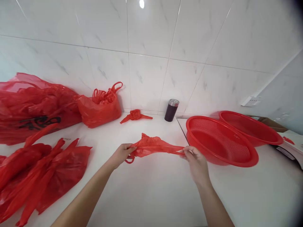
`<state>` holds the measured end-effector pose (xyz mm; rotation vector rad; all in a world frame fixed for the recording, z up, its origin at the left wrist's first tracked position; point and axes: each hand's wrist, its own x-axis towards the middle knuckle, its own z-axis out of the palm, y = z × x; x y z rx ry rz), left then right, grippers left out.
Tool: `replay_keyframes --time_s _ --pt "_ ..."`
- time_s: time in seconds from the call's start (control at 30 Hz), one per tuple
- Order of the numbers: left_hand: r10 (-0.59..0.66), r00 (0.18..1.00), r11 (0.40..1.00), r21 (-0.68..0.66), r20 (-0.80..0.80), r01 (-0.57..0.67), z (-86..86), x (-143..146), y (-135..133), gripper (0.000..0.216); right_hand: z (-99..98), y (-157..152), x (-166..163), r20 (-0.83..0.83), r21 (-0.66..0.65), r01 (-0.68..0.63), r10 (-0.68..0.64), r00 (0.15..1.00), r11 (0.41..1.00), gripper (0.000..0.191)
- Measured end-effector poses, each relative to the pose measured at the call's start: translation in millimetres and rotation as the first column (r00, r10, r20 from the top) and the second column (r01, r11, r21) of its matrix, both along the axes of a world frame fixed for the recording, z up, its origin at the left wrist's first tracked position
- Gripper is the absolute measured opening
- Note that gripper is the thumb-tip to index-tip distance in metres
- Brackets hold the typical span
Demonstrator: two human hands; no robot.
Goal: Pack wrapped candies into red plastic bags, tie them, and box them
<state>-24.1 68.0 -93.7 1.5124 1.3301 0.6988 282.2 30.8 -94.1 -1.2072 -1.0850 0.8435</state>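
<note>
A thin red plastic bag [153, 145] is stretched sideways between my two hands above the white table [146, 189]. My left hand [123, 154] is closed on its left end, where a small loop hangs below the fingers. At the other end, my right hand [195, 160] pinches the narrow, pulled-out part of the bag. Farther back, close to the wall, lies a knotted red plastic bag [135, 115] with two ends spread out to the sides.
Left, flattened red bags [59, 176] lie before a large stuffed red bag [40, 107]. A smaller filled red bag [99, 108] stands by the wall. A dark tumbler [171, 110] is behind my hands. Right are a red colander [220, 142] and another red basin [253, 127].
</note>
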Motion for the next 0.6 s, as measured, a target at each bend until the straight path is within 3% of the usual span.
replay_keyframes --time_s 0.1,0.2,0.27,0.33,0.43,0.53,0.6 --pt "-0.033 0.994 0.992 -0.12 0.107 0.046 8.6 -9 -13 0.04 -0.6 1 18 -0.021 -0.025 0.087 -0.088 0.996 0.996 0.013" --pt "0.021 0.99 0.988 -0.157 0.137 0.001 8.6 -6 -24 0.039 12.6 -6 7 0.306 0.074 0.217 -0.229 0.924 0.973 0.009" --pt "0.059 0.988 0.989 -0.143 0.141 -0.039 8.6 2 -29 0.037 23.9 -14 -14 0.52 0.214 0.177 -0.266 0.812 0.961 0.013" --pt "0.053 0.987 0.992 -0.125 0.152 -0.034 12.0 13 -34 0.037 29.9 -19 -39 0.676 0.252 -0.027 -0.156 0.721 0.967 0.017" --pt "-0.017 0.982 0.994 -0.106 0.189 0.037 21.8 30 -45 0.036 22.1 -15 -69 0.854 0.1 -0.303 0.074 0.514 0.948 0.02" --pt "-0.099 0.954 0.986 -0.099 0.282 0.131 27.3 28 -53 0.038 3.2 -1 -74 0.919 -0.125 -0.294 0.222 0.325 0.947 0.023" --pt "-0.063 0.958 0.993 -0.075 0.281 0.087 25.6 12 -53 0.041 -6.1 7 -64 0.923 -0.253 -0.194 0.296 0.246 0.948 0.026"
